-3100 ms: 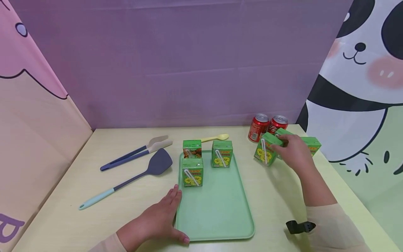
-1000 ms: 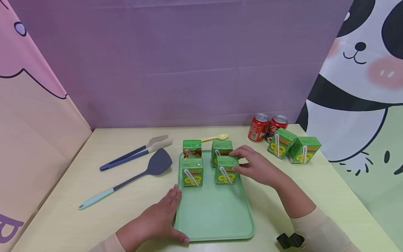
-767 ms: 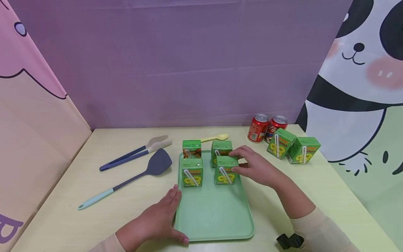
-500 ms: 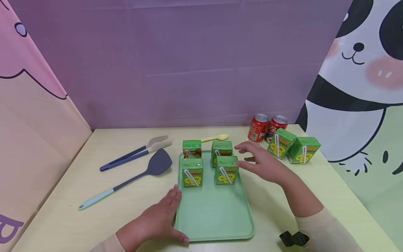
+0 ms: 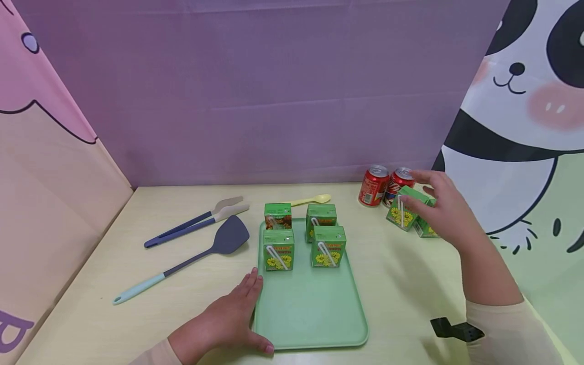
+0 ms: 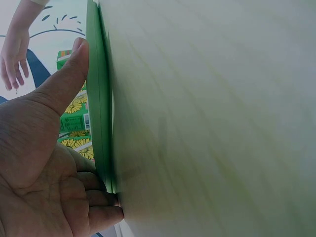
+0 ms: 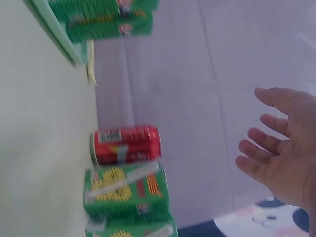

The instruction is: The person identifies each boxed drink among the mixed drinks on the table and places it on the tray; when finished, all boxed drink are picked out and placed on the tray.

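My left hand (image 5: pixel 230 317) lies along the left edge of the green tray (image 5: pixel 315 309), fingers straight; in the left wrist view, thumb and fingertips are right at the tray's rim (image 6: pixel 101 98). Two pairs of green drink cartons with white straws stand at the tray's far end, among them the front right carton (image 5: pixel 328 248) and front left carton (image 5: pixel 279 251). Over at the right, my right hand (image 5: pixel 444 215) hovers above two more drink cartons, fingers apart and holding nothing. The nearer-left carton (image 5: pixel 401 215) shows mostly; the other carton (image 5: pixel 424 229) is partly hidden behind the hand.
Two red soda cans (image 5: pixel 374 187) stand behind the right-hand cartons. A yellow spoon (image 5: pixel 315 199) lies beyond the tray. To the left lie a turner (image 5: pixel 230 235) and two blue-handled utensils (image 5: pixel 191 225). A purple cloth (image 5: pixel 274 101) rises behind the table.
My right hand carried a drink carton from the right onto the tray's front right spot, let go, and moved back right over the remaining two cartons. The left hand stayed put.
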The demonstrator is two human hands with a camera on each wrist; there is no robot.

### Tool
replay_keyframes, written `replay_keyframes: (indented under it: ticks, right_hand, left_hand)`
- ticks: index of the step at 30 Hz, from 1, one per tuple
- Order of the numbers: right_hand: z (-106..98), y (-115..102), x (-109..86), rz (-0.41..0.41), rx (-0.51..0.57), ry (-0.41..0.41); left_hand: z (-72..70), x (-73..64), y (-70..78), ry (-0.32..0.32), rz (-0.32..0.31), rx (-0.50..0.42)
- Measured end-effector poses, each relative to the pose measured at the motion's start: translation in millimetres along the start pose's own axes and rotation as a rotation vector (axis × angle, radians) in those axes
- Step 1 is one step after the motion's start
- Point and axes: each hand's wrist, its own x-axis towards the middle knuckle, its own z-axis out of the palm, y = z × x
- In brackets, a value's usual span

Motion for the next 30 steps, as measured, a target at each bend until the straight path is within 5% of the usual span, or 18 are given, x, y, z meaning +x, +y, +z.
replay_keyframes:
  ticks: [8, 16, 30]
  right_hand:
    - [-21, 31, -3.9, 0.095, -0.096, 0.107]
    - [-26, 76, -4.0, 0.193, -0.139, 0.107]
    - [-6, 141, -4.1, 0.381, 0.124, -0.017]
  left_hand:
    - [-0.5, -1.1, 0.3, 0.001, 0.001, 0.013]
    - [-0.3, -0.9, -0.6, 0.008, 0.007, 0.013]
    - [0.4, -0.6, 0.4, 0.003, -0.007, 0.012]
